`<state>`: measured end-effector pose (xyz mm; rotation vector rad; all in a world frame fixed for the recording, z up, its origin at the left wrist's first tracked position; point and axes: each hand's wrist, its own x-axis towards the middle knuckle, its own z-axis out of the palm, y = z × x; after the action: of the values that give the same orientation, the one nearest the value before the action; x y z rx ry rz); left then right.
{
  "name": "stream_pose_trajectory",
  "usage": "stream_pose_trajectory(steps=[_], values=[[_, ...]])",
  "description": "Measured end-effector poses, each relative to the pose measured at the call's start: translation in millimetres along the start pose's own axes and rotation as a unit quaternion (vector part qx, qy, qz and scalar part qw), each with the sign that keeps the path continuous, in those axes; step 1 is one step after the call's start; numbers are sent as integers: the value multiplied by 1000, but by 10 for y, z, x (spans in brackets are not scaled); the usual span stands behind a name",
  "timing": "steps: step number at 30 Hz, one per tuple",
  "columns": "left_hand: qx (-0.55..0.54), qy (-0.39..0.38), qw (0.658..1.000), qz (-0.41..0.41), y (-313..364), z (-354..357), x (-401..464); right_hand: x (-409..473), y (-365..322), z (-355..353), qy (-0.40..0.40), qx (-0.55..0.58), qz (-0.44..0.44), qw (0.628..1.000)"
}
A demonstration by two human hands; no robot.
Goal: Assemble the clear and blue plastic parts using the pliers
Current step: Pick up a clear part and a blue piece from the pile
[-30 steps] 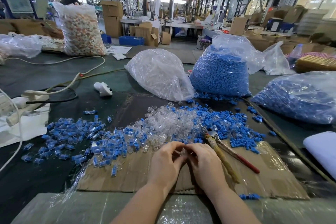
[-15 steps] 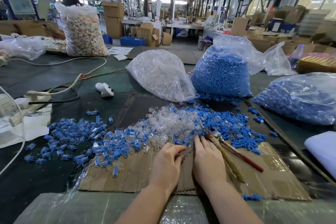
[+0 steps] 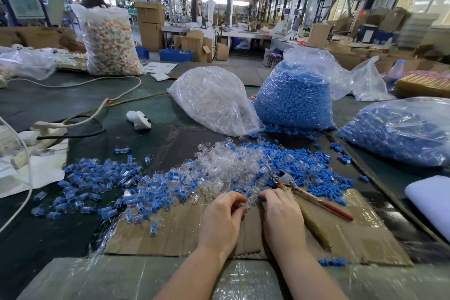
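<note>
Two hands meet at the pile's near edge: our left hand (image 3: 224,214) pinches a clear part (image 3: 246,203), our right hand (image 3: 280,212) a blue part (image 3: 261,198). Pliers (image 3: 314,198) lie on cardboard (image 3: 360,238) touching the right hand; bagged parts (image 3: 294,102) sit farther up the table (image 3: 48,105).

I can read no text anywhere from here. The large framed board (image 3: 23,0) on the far left wall and the white paper sheets (image 3: 159,67) on the dark green worktop (image 3: 73,102) carry print too small and blurred to decipher.
</note>
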<state>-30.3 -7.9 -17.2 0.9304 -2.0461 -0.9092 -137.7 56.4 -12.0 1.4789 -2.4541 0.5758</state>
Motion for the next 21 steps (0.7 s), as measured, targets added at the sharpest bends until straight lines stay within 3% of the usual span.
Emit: stream_pose_trajectory(steps=[15,21], values=[[0,2,1000,7,-8,-17,12,-48,-44,3,37,-6,6,999],[-4,1,1000,5,-31,-10,15,-72,-36,2,100,6,4,995]])
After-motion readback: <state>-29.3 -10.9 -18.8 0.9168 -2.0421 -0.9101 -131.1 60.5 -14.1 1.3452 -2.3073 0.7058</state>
